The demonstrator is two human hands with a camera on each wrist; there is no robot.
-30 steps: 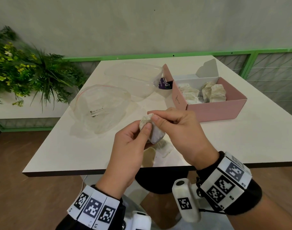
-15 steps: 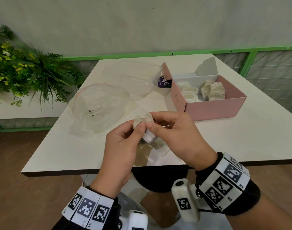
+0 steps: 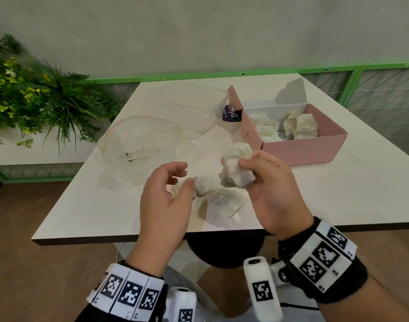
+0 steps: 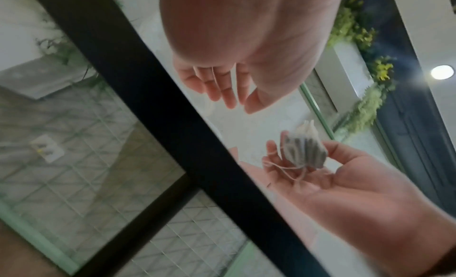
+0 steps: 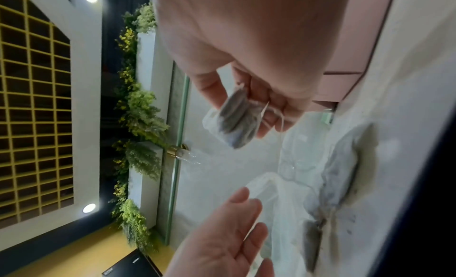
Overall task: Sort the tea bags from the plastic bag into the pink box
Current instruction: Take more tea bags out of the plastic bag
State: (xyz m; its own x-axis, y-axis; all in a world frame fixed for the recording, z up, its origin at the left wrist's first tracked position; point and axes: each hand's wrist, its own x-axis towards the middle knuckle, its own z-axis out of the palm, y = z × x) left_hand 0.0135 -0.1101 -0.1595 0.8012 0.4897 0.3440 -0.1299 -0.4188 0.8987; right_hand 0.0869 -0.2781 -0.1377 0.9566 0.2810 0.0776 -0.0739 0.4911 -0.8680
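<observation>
A tea bag (image 3: 237, 167) is pinched in the curled fingers of the right hand (image 3: 272, 191), just short of the pink box (image 3: 298, 149). The left hand (image 3: 166, 198) is held slack and empty, nearer the plastic bag (image 3: 140, 145). Carrying appears under way; a release among the bags already boxed is called for next.

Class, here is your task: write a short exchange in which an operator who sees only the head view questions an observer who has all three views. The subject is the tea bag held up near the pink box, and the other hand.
Operator: In the head view the right hand pinches a tea bag. Where is its string?
Observer: The left wrist view shows the string lying in loose loops over that hand's fingers.
Operator: I see only the back of the left hand. Does it hold anything?
Observer: No. The right wrist view shows its palm bare and its fingers relaxed.
</observation>
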